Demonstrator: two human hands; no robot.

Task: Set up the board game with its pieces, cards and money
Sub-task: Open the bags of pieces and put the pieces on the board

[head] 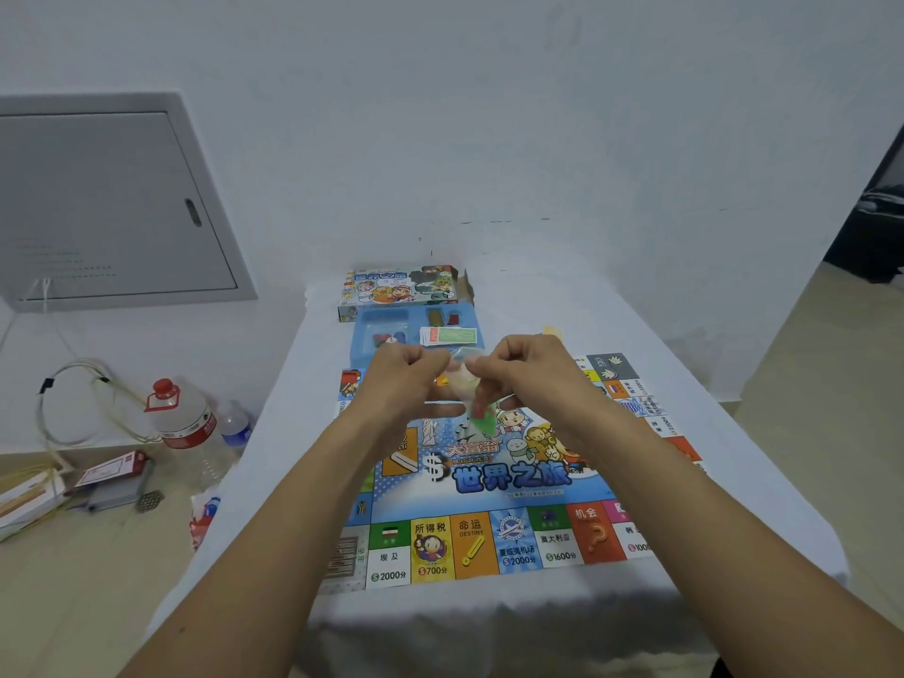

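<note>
Both your hands pinch a small clear bag above the board.

Your left hand (401, 371) and right hand (518, 367) have fingers curled, each gripping the top of the bag (467, 384), which hangs between them; inside it you can make out small green and red pieces, blurred. The bag is held over the far half of the board (489, 482), which lies flat on the white table (724, 482). Beyond your hands sits the blue tray (362, 335): its left compartment holds red and blue pieces, a right one holds a stack of cards (447, 336), and a far slot holds brown and red pieces. Just behind the tray lies the box (398, 286). Left of the table, bottles (188, 423) stand on the floor.
</note>
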